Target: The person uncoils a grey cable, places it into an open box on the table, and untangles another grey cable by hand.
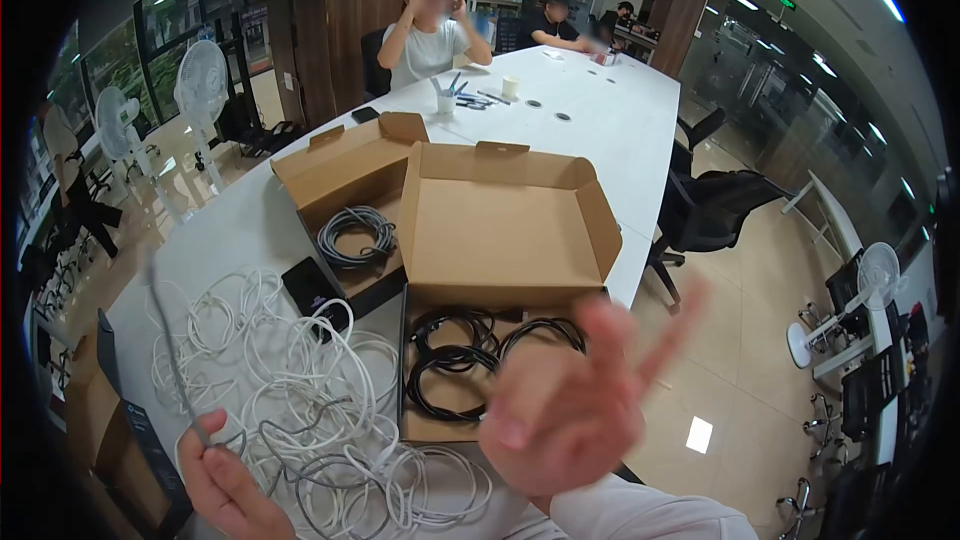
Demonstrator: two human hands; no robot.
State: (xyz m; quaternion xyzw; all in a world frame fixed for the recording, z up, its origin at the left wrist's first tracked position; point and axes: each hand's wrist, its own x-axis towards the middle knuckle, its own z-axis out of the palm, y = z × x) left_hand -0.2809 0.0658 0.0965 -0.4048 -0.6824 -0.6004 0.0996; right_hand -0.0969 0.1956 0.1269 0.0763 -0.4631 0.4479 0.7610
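Note:
My left hand (235, 485) grips a grey cable (168, 345) between thumb and fingers, with one end standing up above it. Beside and below that hand spreads a tangled heap of white cables (310, 370), with grey lengths running through it. My right hand (570, 395), smeared by motion, is raised in front of an open cardboard box (510, 230). Its visible fingers are stretched apart, and I see nothing held in it. Coiled black cables (452, 380) lie in that box, partly hidden by the hand. A second box (340, 175) holds a coiled grey cable (357, 237).
A dark box-like item (315, 292) lies against the second box. Another carton (125, 440) stands at the left. Farther along the white table (610, 130) are a pen cup (445, 100), pens and a paper cup (510, 87). People sit at the far side; office chairs (720, 210) stand right.

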